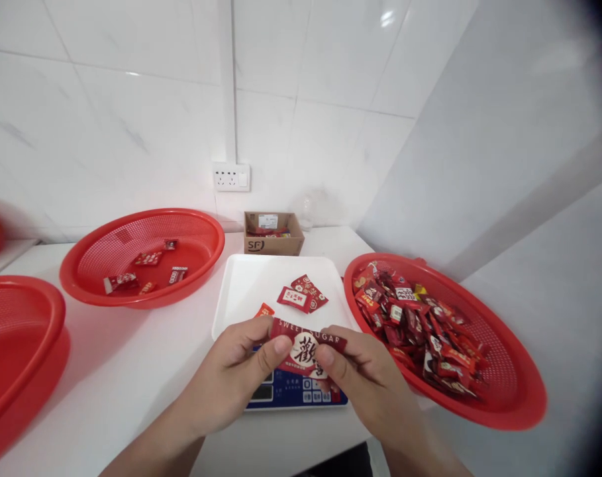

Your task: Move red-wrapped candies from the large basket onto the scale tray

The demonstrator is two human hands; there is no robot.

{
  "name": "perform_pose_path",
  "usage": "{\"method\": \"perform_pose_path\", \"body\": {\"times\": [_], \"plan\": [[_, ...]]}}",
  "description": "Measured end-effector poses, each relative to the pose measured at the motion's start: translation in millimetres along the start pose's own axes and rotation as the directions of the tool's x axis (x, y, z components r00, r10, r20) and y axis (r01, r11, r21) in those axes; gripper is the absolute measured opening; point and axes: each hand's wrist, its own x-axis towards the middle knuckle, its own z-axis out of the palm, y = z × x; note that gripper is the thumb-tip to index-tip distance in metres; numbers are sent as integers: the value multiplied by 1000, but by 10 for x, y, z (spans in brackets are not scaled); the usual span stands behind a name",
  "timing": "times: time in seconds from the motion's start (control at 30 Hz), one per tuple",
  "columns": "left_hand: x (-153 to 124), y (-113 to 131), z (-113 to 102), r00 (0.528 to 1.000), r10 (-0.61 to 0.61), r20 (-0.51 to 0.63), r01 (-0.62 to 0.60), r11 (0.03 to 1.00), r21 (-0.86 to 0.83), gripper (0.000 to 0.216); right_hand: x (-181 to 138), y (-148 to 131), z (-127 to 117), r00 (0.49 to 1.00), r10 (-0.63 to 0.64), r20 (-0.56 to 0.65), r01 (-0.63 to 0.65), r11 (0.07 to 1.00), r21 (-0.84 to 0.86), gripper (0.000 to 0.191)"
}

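Note:
Both hands pinch one red packet [305, 348] printed "SWEET SUGAR" and hold it above a blue-faced scale [293, 394]. My left hand [236, 377] grips its left edge with thumb on top. My right hand [367, 381] grips its right edge. Beyond the packet, the scale's white tray [246, 285] carries a few small red sweets [303, 296]. Just to the right stands a red mesh basket [509, 397] heaped with several wrapped sweets [420, 324].
A second red basket [201, 228] at the back left holds a few sweets. A third red basket [17, 344] sits at the left edge. A small cardboard box [273, 233] stands against the tiled wall under a socket [231, 177]. White countertop [132, 377].

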Motion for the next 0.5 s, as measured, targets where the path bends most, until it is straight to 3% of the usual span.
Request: {"method": "perform_pose_path", "body": {"times": [0.1, 0.2, 0.33, 0.4, 0.5], "plan": [[25, -14, -7, 999, -13, -47, 22, 981, 191, 33, 27, 75, -4, 999, 52, -5, -52, 999, 3, 34], [67, -43, -26, 997, -29, -68, 56, 897, 439, 32, 66, 215, -37, 994, 94, -64, -101, 988, -118, 35], [118, -130, -93, 973, 48, -228, 110, 770, 628, 22, 138, 430, -120, 983, 87, -163, -132, 947, -293, 35], [131, -179, -137, 954, 90, -287, 136, 724, 677, 26, 178, 522, -162, 971, 89, -223, -174, 901, -398, 36], [149, -223, -181, 960, 104, -260, 129, 660, 740, 26, 234, 621, -211, 948, 97, -305, -266, 768, -583, 37]]}}
